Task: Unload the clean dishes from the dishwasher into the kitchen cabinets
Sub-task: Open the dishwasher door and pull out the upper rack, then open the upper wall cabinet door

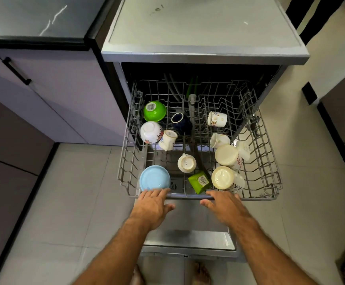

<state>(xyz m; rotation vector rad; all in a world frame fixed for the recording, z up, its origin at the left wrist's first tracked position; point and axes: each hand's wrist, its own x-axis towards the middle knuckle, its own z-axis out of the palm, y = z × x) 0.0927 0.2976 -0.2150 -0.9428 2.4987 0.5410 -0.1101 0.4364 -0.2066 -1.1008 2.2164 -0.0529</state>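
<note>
Resting at the frame's lower centre, the left hand (154,199) and right hand (222,203), both grips released, touch the rack (188,196) front, apparently positioning cups within reach.

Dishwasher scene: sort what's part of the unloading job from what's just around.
Job: rack, blue plate, green bowl, navy mug, white cups, both hands on the rack's front edge.
Just around: countertop, cabinet handle, floor.

Bare forearms, no sleeves, watch or rings on the left hand (154,204) or right hand (224,205); feet (202,273) bare.
</note>
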